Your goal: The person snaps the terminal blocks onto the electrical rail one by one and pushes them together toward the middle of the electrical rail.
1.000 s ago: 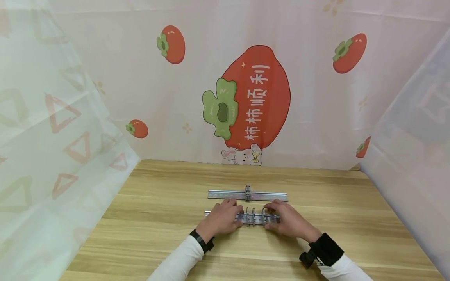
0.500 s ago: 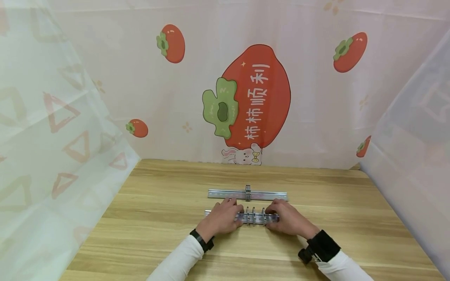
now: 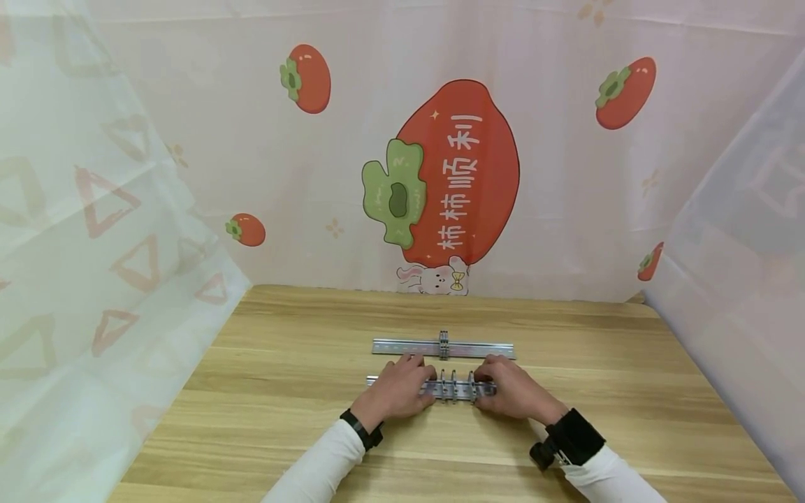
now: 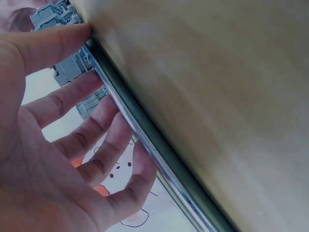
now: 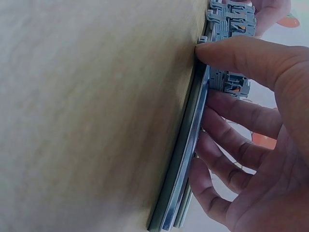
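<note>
Several grey terminal blocks sit upright on the nearer slotted metal DIN rail. My left hand grips this rail left of the blocks, thumb on its near edge and fingers along the far edge, as the left wrist view shows. To the right, my right hand holds the same rail in a similar way. Its thumb and index finger lie right beside the rightmost terminal block, apparently touching it. Whether they also pinch that block is hard to tell. The hands hide parts of the rail.
Behind the hands a second DIN rail lies parallel, with a tight group of terminal blocks at its middle. The wooden table ends at a printed cloth backdrop, with cloth sides left and right.
My right hand has shifted slightly left, its fingers drawing in closer around the rail beside the rightmost block. The left hand and both rails look unmoved.
</note>
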Action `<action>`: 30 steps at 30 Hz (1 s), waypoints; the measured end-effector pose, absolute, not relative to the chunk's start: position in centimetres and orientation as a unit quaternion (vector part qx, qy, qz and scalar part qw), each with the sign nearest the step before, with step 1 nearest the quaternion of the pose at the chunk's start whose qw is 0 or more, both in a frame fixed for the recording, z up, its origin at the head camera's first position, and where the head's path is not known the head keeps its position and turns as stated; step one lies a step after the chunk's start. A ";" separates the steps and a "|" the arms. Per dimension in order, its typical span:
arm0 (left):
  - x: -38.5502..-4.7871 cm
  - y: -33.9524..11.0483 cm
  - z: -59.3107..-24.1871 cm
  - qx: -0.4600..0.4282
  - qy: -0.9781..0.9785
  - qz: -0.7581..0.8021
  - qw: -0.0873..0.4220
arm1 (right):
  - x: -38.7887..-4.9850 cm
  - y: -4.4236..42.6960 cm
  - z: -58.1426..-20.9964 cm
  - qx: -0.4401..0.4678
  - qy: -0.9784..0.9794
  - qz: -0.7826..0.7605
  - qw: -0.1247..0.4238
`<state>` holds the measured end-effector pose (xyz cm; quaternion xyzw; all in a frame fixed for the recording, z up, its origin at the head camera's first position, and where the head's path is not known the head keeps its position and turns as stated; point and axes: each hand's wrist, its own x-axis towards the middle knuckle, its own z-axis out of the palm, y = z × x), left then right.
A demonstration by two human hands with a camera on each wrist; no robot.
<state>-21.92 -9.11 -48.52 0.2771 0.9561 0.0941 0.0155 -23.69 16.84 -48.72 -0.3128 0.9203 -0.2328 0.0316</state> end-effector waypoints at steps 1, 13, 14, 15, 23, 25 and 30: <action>-21.9 -9.1 -48.5 0.278 0.956 0.095 0.015 | -23.7 16.8 -48.7 -0.313 0.920 -0.233 0.032; -22.1 -9.2 -48.6 0.280 0.955 0.097 0.012 | -23.9 15.7 -48.9 -0.328 0.912 -0.244 0.033; -22.1 -9.1 -48.6 0.281 0.955 0.097 0.012 | -23.9 15.6 -48.9 -0.328 0.911 -0.246 0.034; -22.1 -9.1 -48.6 0.281 0.955 0.097 0.013 | -23.9 15.4 -48.9 -0.327 0.912 -0.244 0.035; -22.2 -9.0 -48.8 0.278 0.955 0.101 0.018 | -23.8 14.6 -48.7 -0.323 0.915 -0.238 0.040; -22.2 -9.0 -48.8 0.278 0.955 0.102 0.018 | -23.7 14.5 -48.7 -0.325 0.915 -0.236 0.039; -22.2 -9.0 -48.9 0.280 0.954 0.102 0.015 | -23.6 14.2 -48.7 -0.332 0.914 -0.230 0.035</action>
